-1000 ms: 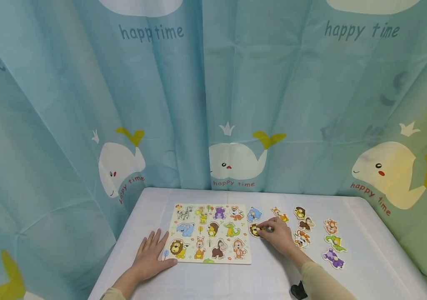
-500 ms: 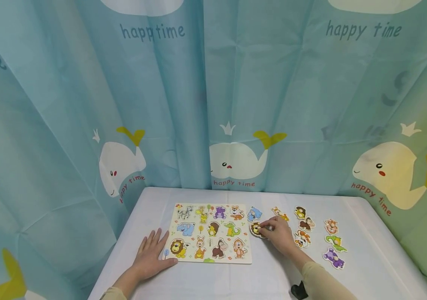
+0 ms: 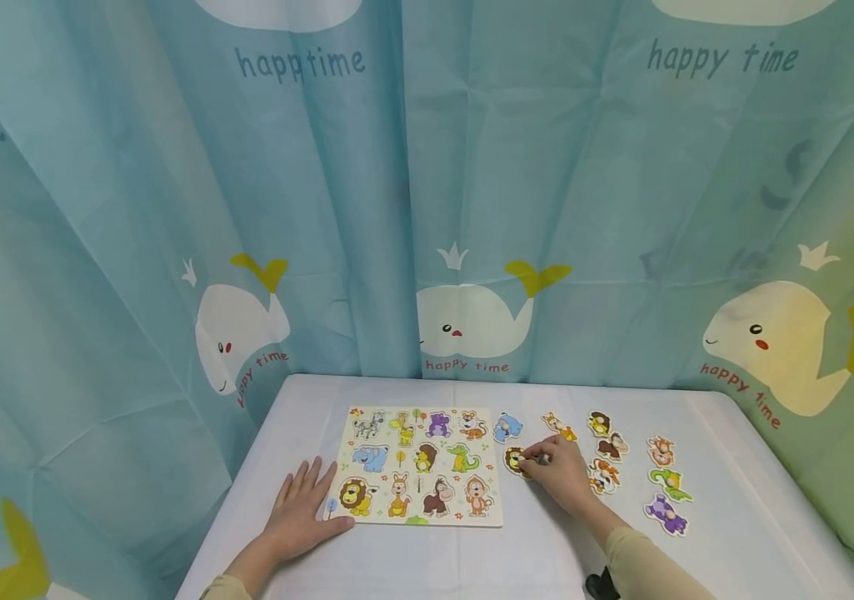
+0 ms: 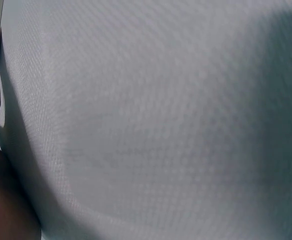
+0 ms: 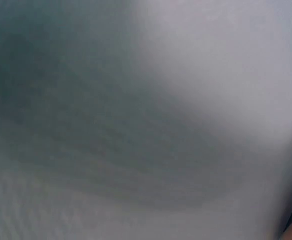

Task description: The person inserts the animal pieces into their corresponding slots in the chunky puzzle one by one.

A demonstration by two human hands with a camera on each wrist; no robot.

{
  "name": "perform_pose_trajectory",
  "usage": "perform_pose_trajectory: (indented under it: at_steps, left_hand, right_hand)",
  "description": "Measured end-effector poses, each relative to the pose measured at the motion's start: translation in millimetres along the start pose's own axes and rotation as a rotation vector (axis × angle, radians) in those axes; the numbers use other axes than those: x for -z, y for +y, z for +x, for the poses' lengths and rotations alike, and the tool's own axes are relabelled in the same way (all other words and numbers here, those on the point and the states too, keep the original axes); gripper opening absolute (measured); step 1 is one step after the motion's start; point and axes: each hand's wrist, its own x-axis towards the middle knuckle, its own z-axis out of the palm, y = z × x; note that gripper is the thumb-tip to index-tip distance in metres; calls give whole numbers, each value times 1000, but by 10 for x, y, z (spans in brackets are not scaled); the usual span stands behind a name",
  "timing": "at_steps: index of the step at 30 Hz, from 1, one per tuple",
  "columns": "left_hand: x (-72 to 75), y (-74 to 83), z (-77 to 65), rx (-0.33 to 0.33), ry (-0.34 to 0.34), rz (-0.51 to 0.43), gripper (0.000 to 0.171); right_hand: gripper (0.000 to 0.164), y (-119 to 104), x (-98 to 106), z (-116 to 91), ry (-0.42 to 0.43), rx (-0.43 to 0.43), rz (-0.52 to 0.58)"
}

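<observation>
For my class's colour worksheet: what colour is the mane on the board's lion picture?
Brown; the mane shows best in the head view.

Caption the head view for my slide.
Right hand pinches the lion piece; left hand touches the puzzle board.

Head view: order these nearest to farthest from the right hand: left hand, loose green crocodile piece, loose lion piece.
From the right hand in the head view:
1. loose lion piece: pinched at the fingertips
2. loose green crocodile piece: on the table, off to the right
3. left hand: far left, at the board's left edge
</observation>
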Motion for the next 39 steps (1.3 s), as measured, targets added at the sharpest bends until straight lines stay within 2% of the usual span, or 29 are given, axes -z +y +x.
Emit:
perform_pose_trajectory:
  at_steps: [15,23,29,39]
  left_hand:
    - [-25,-11,4,-7,14,2,108]
    - [-15,1,-4,-7,16,-2,109]
    - [-10,7,-3,-3,19,-8,110]
    - [2,3,-16,-18,20,-26,110]
  right_hand:
    - [8,-30,14,7,-18,-14,-41]
    - [7,-85,50,4,19,70,-18]
    - [8,-216,-20,8,50,113,-2]
    - [10,-542,-184,-37,25,144,49]
